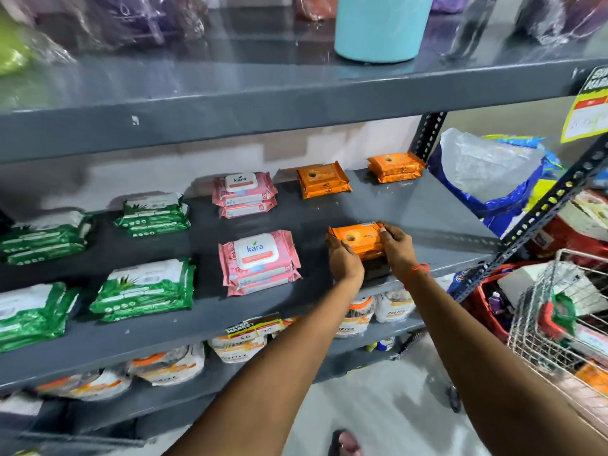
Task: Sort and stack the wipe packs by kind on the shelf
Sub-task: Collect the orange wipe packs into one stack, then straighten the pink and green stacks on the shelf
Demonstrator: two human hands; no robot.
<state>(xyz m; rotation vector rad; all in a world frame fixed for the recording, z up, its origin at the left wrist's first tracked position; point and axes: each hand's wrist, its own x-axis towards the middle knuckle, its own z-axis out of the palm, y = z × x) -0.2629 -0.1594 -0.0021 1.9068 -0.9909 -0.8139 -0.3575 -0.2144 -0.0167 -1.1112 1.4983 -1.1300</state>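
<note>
On the grey middle shelf (411, 205) lie wipe packs in small stacks. Green packs sit at the left: a front stack (144, 289), a far stack (153, 213) and two more at the frame's left edge. Pink Kara packs form a front stack (260, 260) and a back stack (245, 194). Orange packs lie at the back (324, 179) and back right (394, 166). Near the shelf's front edge both my hands grip an orange stack (360, 240): my left hand (343, 261) holds its left side, my right hand (396, 250) its right side. A dark pack shows under it.
A turquoise cup (381, 26) and wrapped goods stand on the upper shelf. White and orange bags (167, 365) fill the shelf below. A wire basket (559, 311) with goods is at the right, and a blue sack (487, 179) sits behind the slotted upright (546, 205).
</note>
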